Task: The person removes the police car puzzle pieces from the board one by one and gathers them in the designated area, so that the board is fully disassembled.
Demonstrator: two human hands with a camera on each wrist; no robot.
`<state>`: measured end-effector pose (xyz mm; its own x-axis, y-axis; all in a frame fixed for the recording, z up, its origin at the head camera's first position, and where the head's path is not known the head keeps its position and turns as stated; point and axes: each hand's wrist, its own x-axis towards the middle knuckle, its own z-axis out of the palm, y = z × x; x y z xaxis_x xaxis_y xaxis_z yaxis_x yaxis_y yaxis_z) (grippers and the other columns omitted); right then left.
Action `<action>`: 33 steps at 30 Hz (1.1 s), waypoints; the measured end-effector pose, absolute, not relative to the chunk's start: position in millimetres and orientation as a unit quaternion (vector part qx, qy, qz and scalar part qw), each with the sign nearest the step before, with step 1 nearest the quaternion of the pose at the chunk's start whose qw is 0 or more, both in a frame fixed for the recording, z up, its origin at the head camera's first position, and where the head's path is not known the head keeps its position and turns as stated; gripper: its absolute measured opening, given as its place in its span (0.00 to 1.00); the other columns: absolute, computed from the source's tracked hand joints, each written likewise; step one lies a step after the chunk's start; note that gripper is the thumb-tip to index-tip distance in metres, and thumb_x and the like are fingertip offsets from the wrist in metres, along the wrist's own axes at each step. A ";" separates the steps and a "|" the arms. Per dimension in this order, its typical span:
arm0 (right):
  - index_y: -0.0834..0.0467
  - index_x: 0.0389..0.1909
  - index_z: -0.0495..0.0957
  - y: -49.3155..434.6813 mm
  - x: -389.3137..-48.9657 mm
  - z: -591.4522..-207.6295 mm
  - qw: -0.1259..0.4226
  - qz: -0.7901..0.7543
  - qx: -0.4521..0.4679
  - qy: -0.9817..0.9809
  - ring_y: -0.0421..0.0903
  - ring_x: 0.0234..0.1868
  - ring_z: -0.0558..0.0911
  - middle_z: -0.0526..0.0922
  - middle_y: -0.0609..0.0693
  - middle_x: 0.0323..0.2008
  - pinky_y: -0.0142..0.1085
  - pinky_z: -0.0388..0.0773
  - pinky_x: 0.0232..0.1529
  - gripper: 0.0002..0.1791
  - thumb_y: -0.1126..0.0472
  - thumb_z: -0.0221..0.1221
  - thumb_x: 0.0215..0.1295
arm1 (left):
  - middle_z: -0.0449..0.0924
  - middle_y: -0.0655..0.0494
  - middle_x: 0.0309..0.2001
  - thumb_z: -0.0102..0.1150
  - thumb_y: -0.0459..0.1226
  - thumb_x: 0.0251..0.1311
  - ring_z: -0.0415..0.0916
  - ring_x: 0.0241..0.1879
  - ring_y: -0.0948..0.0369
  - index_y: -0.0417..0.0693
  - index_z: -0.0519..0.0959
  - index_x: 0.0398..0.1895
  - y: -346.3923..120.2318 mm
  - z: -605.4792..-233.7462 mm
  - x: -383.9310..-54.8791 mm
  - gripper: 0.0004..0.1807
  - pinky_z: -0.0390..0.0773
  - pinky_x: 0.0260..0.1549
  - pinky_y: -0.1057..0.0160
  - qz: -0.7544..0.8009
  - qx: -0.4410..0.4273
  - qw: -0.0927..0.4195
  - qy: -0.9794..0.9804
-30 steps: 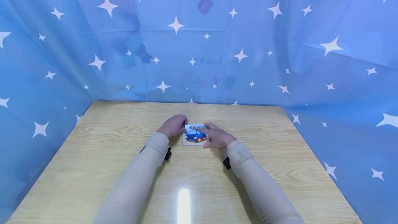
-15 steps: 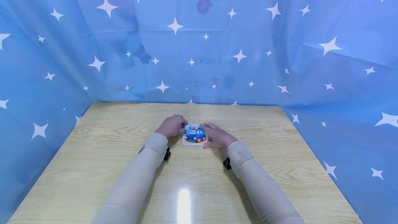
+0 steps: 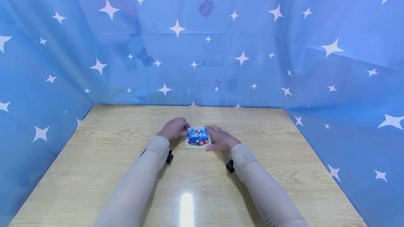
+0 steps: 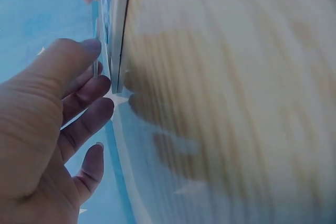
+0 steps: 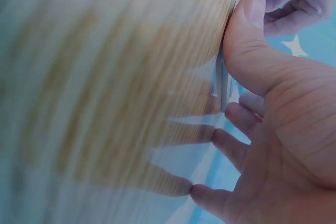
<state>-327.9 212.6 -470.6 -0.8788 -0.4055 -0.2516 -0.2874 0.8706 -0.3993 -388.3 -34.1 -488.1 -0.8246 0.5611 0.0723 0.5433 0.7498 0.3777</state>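
Observation:
A small square picture puzzle (image 3: 197, 138) with a blue cartoon police car and a pale frame lies flat on the table, between my hands. My left hand (image 3: 173, 129) is at its upper left corner. In the left wrist view, that thumb and index finger pinch a thin flat piece (image 4: 96, 45) close beside the puzzle's edge; most of the piece is hidden by the fingers. My right hand (image 3: 220, 138) holds the puzzle's right side, thumb at the near corner and fingers toward the far one. The right wrist view has this thumb (image 5: 247, 35) against the frame's edge, with several fingertips down on the tabletop.
The wood-grain table (image 3: 258, 125) reaches back to a blue curtain (image 3: 202, 45) with white stars, which also runs along both sides. Black wrist devices (image 3: 169, 156) sit under the cuffs. A bright light reflection shows on the near tabletop.
A right finger that stretched over the picture has drawn back to the puzzle's right edge, uncovering the car. The left hand stays at the upper left corner, nearly unmoved.

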 end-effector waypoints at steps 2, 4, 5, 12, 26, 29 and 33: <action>0.57 0.82 0.44 212.4 -328.2 -470.6 0.166 -0.175 -0.182 0.953 0.59 0.78 0.52 0.51 0.58 0.79 0.57 0.52 0.74 0.55 0.45 0.67 0.65 | 0.79 0.57 0.41 0.68 0.39 0.65 0.76 0.37 0.61 0.48 0.86 0.53 -34.8 -488.8 -388.7 0.14 0.79 0.45 0.57 0.201 0.293 0.027 0.934; 0.56 0.82 0.44 212.5 -328.9 -471.2 0.166 -0.170 -0.182 0.954 0.58 0.79 0.52 0.50 0.57 0.79 0.59 0.51 0.74 0.55 0.44 0.67 0.65 | 0.79 0.57 0.41 0.67 0.40 0.66 0.75 0.37 0.61 0.48 0.86 0.53 -35.5 -489.7 -389.1 0.14 0.79 0.45 0.57 0.205 0.290 0.032 0.934; 0.56 0.82 0.44 212.7 -329.1 -471.7 0.166 -0.168 -0.182 0.955 0.58 0.79 0.52 0.50 0.57 0.79 0.60 0.51 0.74 0.55 0.44 0.67 0.65 | 0.79 0.57 0.41 0.67 0.40 0.66 0.75 0.38 0.61 0.48 0.86 0.54 -35.7 -490.3 -389.4 0.15 0.79 0.45 0.58 0.208 0.288 0.035 0.934; 0.54 0.82 0.44 212.6 -330.8 -473.6 0.166 -0.161 -0.177 0.957 0.58 0.79 0.51 0.51 0.56 0.80 0.63 0.49 0.73 0.55 0.42 0.67 0.64 | 0.81 0.54 0.44 0.67 0.39 0.66 0.77 0.41 0.60 0.45 0.85 0.55 -36.4 -491.4 -390.9 0.16 0.79 0.46 0.57 0.230 0.279 0.044 0.931; 0.56 0.82 0.44 214.8 -331.2 -473.4 0.165 -0.179 -0.181 0.953 0.59 0.78 0.53 0.51 0.57 0.79 0.55 0.54 0.74 0.55 0.45 0.68 0.65 | 0.81 0.53 0.46 0.65 0.39 0.67 0.77 0.44 0.59 0.45 0.84 0.55 -42.1 -483.6 -388.9 0.16 0.79 0.50 0.57 0.250 0.286 0.062 0.923; 0.56 0.82 0.44 215.0 -331.7 -474.1 0.165 -0.180 -0.182 0.952 0.59 0.78 0.52 0.51 0.57 0.79 0.55 0.53 0.75 0.55 0.45 0.68 0.64 | 0.81 0.53 0.46 0.65 0.40 0.67 0.78 0.45 0.59 0.45 0.84 0.55 -44.5 -482.7 -388.1 0.16 0.79 0.50 0.56 0.253 0.283 0.064 0.923; 0.55 0.82 0.44 214.8 -332.2 -474.3 0.166 -0.177 -0.184 0.953 0.59 0.79 0.51 0.50 0.57 0.80 0.55 0.52 0.75 0.56 0.44 0.68 0.64 | 0.81 0.54 0.47 0.65 0.39 0.68 0.78 0.46 0.59 0.45 0.84 0.55 -49.3 -486.2 -390.4 0.16 0.79 0.51 0.56 0.258 0.283 0.062 0.921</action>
